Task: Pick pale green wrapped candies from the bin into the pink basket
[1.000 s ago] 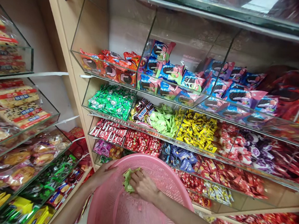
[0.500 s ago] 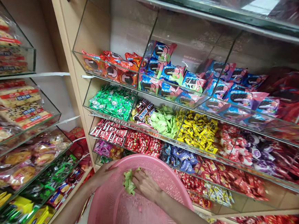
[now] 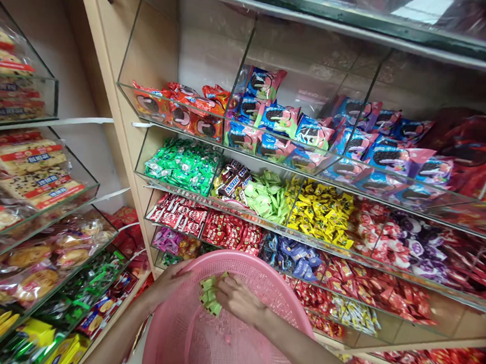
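Observation:
A pink plastic basket (image 3: 263, 270) with perforated walls stands in front of the shelves at the bottom middle. My left hand (image 3: 173, 282) grips its rim on the left side; some of the fingertips are hidden behind the rim. Inside the basket, my right hand (image 3: 240, 300) is closed around several light green wrapped candies (image 3: 209, 296), which stick out to the left of the fingers. More candies in the same green wrappers (image 3: 269, 198) lie in a shelf compartment beyond the basket, beside Snickers bars (image 3: 237, 180).
Glass-fronted shelves hold green candies (image 3: 183, 166), yellow candies (image 3: 322, 213), blue cookie packs (image 3: 279, 120) and red packets (image 3: 233, 231). At left, another rack carries bagged pastries (image 3: 29, 272). A wooden upright (image 3: 108, 81) and glass shelf edges surround the basket.
Almost nothing differs. The green candies and the fingers of my right hand have shifted very slightly inside the basket; my left hand stays at the rim.

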Demonstrator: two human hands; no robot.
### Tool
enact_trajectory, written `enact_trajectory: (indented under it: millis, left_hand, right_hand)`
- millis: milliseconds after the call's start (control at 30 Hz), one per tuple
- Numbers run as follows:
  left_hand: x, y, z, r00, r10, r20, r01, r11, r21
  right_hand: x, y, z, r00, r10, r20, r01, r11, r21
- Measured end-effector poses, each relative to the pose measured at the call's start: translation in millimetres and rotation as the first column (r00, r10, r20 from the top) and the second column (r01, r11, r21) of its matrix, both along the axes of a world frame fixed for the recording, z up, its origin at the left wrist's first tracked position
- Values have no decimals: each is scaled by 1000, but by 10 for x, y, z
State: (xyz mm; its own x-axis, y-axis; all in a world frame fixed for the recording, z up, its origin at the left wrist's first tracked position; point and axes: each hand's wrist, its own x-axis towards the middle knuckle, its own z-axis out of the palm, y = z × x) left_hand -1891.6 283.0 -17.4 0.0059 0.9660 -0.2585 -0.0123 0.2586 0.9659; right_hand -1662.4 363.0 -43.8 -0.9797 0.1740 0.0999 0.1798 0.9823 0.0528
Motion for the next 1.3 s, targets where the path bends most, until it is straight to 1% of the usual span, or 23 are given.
enact_trajectory:
  millis: [200, 267, 333, 400, 500, 567, 633, 733, 800, 900, 1033, 1133, 1300]
  left_hand:
    - [2, -4, -26, 1000, 24, 9, -23, 999, -29]
    - [3, -5, -31, 999, 37, 12, -37, 999, -27]
    - [6, -7, -20, 999, 32, 40, -31, 999, -34]
    - [10, -11, 1, 998, 29, 62, -25, 998, -50]
    - [11, -16, 24, 998, 39, 49, -36, 997, -63]
    - [7, -17, 18, 998, 31, 49, -28, 998, -55]
    - [0, -14, -1, 998, 19, 52, -17, 999, -39]
    - [-3, -5, -28, 999, 21, 50, -20, 1000, -11]
    - [0, 2, -32, 999, 26, 43, -25, 1000, -8]
    - [10, 5, -23, 999, 15, 43, -14, 1000, -17]
    - [17, -7, -11, 1000, 22, 21, -22, 1000, -14]
    - [16, -14, -11, 999, 32, 1, -32, 999, -19]
    - [20, -14, -8, 1000, 19, 17, -19, 1000, -12]
  right_hand:
    - [28, 93, 240, 998, -52, -48, 46, 993, -108]
    - [34, 163, 273, 992, -101, -70, 94, 990, -102]
    - [31, 240, 263, 984, -160, -76, 158, 987, -37]
    - [21, 302, 217, 981, -188, -55, 192, 979, 63]
    - [3, 331, 141, 985, -171, -9, 170, 968, 187]
    - [-4, 299, 132, 988, -156, 5, 151, 965, 212]
    - [-5, 236, 167, 988, -157, 13, 151, 970, 190]
    - [-10, 124, 245, 987, -158, 30, 154, 981, 118]
    - [-22, 58, 262, 990, -138, 38, 135, 988, 70]
    - [-46, -8, 212, 996, -78, 42, 78, 997, 7]
    - [-60, -36, 123, 997, -54, 51, 55, 998, -8]
    - [-82, -48, 110, 997, -48, 53, 48, 999, -12]
    - [-196, -100, 110, 998, 39, 55, -38, 999, -27]
